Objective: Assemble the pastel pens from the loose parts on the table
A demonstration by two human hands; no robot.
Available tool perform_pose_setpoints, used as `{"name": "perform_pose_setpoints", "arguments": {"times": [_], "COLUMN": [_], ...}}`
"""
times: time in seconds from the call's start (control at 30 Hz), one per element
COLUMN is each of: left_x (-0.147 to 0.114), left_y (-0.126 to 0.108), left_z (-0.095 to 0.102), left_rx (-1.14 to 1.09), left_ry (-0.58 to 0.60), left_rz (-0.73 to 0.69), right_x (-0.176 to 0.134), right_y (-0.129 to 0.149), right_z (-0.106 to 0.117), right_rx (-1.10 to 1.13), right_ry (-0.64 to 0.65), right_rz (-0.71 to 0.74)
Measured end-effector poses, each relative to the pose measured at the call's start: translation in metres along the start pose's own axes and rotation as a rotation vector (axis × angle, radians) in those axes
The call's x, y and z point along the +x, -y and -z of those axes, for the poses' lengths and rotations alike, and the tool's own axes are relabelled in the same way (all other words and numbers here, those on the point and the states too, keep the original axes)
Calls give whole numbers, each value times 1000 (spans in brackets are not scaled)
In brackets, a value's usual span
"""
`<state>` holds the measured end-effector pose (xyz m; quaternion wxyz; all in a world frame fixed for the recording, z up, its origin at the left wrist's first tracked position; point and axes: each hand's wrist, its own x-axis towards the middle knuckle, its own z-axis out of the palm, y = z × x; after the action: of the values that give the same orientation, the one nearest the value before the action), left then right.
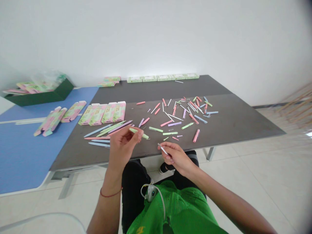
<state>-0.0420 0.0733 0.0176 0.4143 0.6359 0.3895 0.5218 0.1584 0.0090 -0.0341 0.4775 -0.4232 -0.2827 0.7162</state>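
Observation:
My left hand (123,143) is closed around a light green pen barrel (142,134), which points right and slightly down over the front of the dark table. Between the thumb and fingers of my right hand (177,156) is a thin white pen refill (162,149), held just off the table's front edge. The barrel and refill are apart. A row of assembled-looking pens (97,134) in blue, green, purple and pink lies beside my left hand. Ahead of my right hand are a green pen part (170,133) and a thick pink barrel (196,136).
Loose barrels, caps and white refills (173,116) are scattered over the dark table (234,120). Flat printed cartons (102,113) lie at left, more cartons (59,117) on the blue table (21,152). A green box (46,97) stands behind. Pale green boxes (163,77) line the wall.

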Motion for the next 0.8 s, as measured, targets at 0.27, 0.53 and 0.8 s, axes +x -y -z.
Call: {"name": "perform_pose_setpoints", "arguments": {"times": [0.27, 0.53, 0.8], "left_x": [-21, -28, -22], "left_y": [67, 72, 28], "left_z": [29, 28, -22], "left_rx": [635, 947, 529], "left_ry": [138, 43, 471], "left_rz": [103, -234, -333], "right_x": [5, 6, -12], "right_y": [15, 25, 20], "right_z": [29, 60, 49], "right_rx": [-422, -761, -942], "right_ry": [-63, -166, -12], "right_rz": [262, 418, 447]}}
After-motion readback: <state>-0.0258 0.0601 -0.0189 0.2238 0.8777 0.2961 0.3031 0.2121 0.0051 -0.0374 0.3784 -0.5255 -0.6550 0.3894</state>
